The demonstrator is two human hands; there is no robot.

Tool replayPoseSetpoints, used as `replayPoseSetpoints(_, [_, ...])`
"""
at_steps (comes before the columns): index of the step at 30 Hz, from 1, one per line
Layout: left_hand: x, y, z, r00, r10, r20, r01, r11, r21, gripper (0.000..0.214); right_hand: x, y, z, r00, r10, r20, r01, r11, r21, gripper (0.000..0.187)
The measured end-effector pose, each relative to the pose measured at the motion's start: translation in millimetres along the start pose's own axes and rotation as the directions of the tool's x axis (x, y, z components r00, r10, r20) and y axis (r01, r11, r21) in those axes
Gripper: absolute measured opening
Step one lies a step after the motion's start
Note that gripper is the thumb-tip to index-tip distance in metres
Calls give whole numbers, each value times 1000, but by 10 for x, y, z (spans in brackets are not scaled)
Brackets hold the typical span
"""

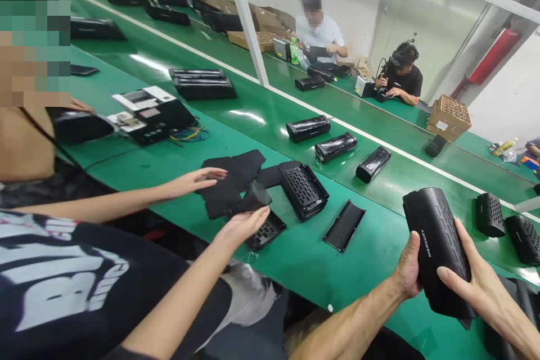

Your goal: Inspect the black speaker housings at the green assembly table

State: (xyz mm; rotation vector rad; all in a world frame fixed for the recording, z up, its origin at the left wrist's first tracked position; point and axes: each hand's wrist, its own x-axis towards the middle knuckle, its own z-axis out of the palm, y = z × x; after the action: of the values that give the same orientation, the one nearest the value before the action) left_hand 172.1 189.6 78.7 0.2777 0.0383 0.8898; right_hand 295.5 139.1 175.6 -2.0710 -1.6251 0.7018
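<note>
Both my hands hold a black cylinder-shaped speaker housing marked MERKURY, tilted upright above the near edge of the green belt. My left hand grips its left side with the thumb on the front. My right hand wraps its lower right side, fingers across the front. On the belt just left of it lies a flat black panel. Two black grille shells rest to the right.
A co-worker sits close on my left, one hand on black foam sheets, the other hand holding a small black piece. A stack of grille plates and three glossy black housings lie on the belt. Two people work at the far side.
</note>
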Motion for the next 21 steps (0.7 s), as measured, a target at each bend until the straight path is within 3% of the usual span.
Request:
replayPoseSetpoints(3, [60, -30, 2, 998, 19, -52, -20, 1000, -14, 104, 158, 41, -127, 998, -5, 64, 6, 1000, -15, 120])
replayPoseSetpoints(6, [150, 7, 15, 990, 72, -122, -76, 997, -31, 99, 253, 66, -234, 993, -93, 77, 95, 995, -22, 112])
replayPoseSetpoints(8, [218, 95, 30, 972, 155, -178, -162, 986, -29, 93, 230, 102, -193, 986, -168, -2, 168, 986, -3, 108])
replayPoseSetpoints(11, [305, 270, 70, 916, 279, -289, -286, 958, 19, 92, 141, 169, 106, 940, -235, -249, 262, 962, 81, 119])
replayPoseSetpoints(13, [337, 345, 110, 877, 350, -330, -352, 934, 54, 95, 148, 176, 386, 872, -289, -394, 352, 931, 97, 126])
replayPoseSetpoints(15, [340, 365, 145, 855, 404, -325, -402, 912, 76, 96, 238, 137, 603, 756, -380, -534, 477, 878, 50, 119])
replayPoseSetpoints(17, [309, 381, 152, 849, 438, -295, -428, 898, 103, 94, 354, 82, 663, 628, -450, -635, 576, 818, -10, 105])
replayPoseSetpoints(18, [280, 419, 142, 852, 449, -269, -432, 893, 123, 94, 395, 68, 623, 604, -463, -649, 600, 800, -12, 99])
replayPoseSetpoints(19, [240, 493, 125, 857, 460, -234, -434, 888, 154, 95, 417, 70, 541, 623, -459, -633, 601, 799, 13, 96])
replayPoseSetpoints(21, [129, 766, 98, 849, 504, -160, -456, 851, 260, 97, 406, 128, 296, 749, -414, -517, 530, 843, 92, 97])
